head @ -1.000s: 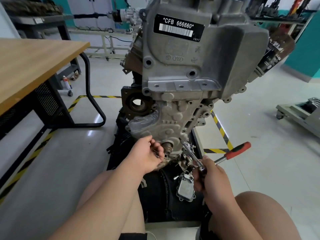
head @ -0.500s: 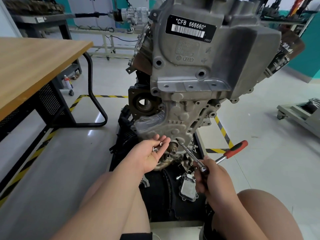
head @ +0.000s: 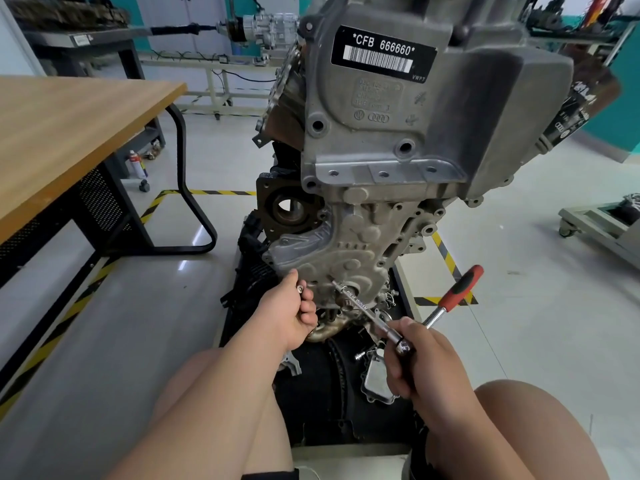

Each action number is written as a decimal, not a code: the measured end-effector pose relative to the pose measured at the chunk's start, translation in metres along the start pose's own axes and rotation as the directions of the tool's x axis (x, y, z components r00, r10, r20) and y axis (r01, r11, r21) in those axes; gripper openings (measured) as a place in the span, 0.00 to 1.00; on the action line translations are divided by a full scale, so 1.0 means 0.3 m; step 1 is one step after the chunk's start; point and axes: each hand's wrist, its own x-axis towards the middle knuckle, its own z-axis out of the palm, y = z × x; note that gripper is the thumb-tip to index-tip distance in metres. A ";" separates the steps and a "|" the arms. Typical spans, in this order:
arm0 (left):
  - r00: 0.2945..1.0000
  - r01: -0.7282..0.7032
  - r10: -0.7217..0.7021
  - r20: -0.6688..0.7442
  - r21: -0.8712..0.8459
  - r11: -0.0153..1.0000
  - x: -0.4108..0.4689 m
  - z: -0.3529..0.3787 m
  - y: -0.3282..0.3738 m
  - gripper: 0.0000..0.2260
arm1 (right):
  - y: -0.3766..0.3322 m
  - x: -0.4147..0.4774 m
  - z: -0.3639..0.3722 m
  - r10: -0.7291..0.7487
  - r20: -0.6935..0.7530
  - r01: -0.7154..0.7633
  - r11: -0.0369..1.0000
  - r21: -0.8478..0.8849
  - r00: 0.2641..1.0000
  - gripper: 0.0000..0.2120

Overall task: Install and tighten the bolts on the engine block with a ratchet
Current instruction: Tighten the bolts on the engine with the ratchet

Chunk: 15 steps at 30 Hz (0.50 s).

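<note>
Engine block (head: 381, 140) fills centre view, upright on a black stand (head: 311, 393). It's cast alu, rough grey, ribbed & bossed low down, w/ a smoother boxy cover up top carrying a black barcode plate (head: 382, 51) marked *CFB 666660*. A round rusty-brown port (head: 289, 209) sits on its left flank.

R hand (head: 422, 358) is wrapped round the ratchet (head: 457, 292) at the head end. The red/black rubbery grip sticks out up-right past the fingers, chrome shank below it. A slim chrome extension bar (head: 360, 306) runs from the head up-left, tip at the round hub (head: 353, 292) low on the block face.

L hand (head: 287, 313) has fingers curled, thumb & forefinger pinching a small silver bolt (head: 300, 288) right at the lower-left edge of the front cover; can't tell if it touches. A flat silver lobed cover plate (head: 377, 379) lies on the stand under R hand.

Vs half a sec ago: L hand was palm-up w/ loose fingers and bolts on them, nearer the hub. Now it's turned over, closed up & shifted left. R hand's grip is unchanged; ext. tip has swung slightly left.

Floor (head: 519, 271) is glossy pale grey w/ yellow/black hazard tape (head: 446, 258). A wood-top table (head: 69, 133) on a black steel frame stands at left, spray can (head: 136, 164) beneath it. Low wheeled cart (head: 602, 223) far right. Teal wall (head: 627, 109) behind, and a gearbox (head: 266, 27) on the back bench.
</note>
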 end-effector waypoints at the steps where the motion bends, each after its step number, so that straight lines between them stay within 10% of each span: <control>1: 1.000 -0.001 0.001 0.010 -0.004 1.000 0.002 0.001 -0.002 0.16 | 0.000 -0.004 0.000 -0.004 0.021 0.005 1.000 -0.009 1.000 0.20; 15: 0.989 -0.144 0.147 0.007 0.263 0.954 0.003 0.020 -0.034 0.16 | -0.015 -0.033 -0.006 -0.002 0.088 0.008 0.998 -0.067 0.996 0.17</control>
